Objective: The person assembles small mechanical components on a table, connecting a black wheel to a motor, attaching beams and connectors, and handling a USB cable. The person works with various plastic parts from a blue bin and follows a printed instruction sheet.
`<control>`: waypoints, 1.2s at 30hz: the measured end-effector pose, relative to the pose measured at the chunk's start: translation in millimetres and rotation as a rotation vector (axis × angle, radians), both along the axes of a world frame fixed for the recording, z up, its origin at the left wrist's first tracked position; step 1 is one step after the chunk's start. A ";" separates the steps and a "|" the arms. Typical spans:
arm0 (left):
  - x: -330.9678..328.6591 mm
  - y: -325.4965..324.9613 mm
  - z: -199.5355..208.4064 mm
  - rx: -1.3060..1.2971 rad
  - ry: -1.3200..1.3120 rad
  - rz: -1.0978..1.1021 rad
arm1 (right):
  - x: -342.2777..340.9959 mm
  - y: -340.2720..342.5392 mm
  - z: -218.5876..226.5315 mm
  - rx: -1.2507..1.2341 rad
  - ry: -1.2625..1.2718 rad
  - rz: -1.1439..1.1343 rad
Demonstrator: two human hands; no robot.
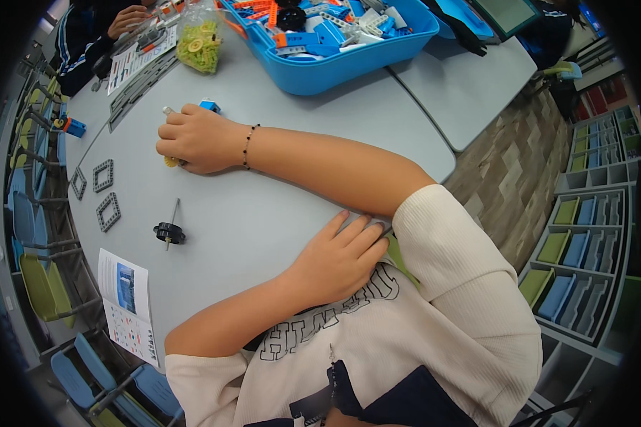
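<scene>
My right hand (199, 139), with a thin beaded bracelet, reaches across to the left over the table, its fingers curled closed. A white tip (167, 110) pokes out above the knuckles and a yellow toothed piece (171, 161) shows below them; my hand hides the rest. Just behind it sits a blue block (210, 106). My left hand (342, 256) rests at the near table edge, fingers spread, holding nothing. A black wheel on a grey axle (169, 233) stands on the table to its left, with grey square frames (108, 212) farther left.
A blue bin (335, 67) full of building pieces stands at the back, beside a clear bag of yellow-green pieces (199, 46). An open booklet (128, 302) hangs near the left edge. Another person's hand (128, 20) is at the far left. Chairs line the left side.
</scene>
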State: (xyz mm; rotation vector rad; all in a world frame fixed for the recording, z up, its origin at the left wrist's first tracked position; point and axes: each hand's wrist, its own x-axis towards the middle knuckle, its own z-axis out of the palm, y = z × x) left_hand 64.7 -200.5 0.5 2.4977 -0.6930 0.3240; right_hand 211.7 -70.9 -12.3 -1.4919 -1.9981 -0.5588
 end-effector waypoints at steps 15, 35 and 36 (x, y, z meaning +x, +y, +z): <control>-17.4 26.0 7.3 0.001 0.036 0.275 | 1.2 -3.6 3.5 -0.092 -0.074 0.031; -107.8 161.4 -8.5 0.058 0.029 0.980 | 44.5 -215.8 16.3 0.140 0.341 -0.140; -108.0 162.6 -8.3 0.088 0.008 0.970 | 52.7 -249.2 17.7 0.182 0.341 -0.211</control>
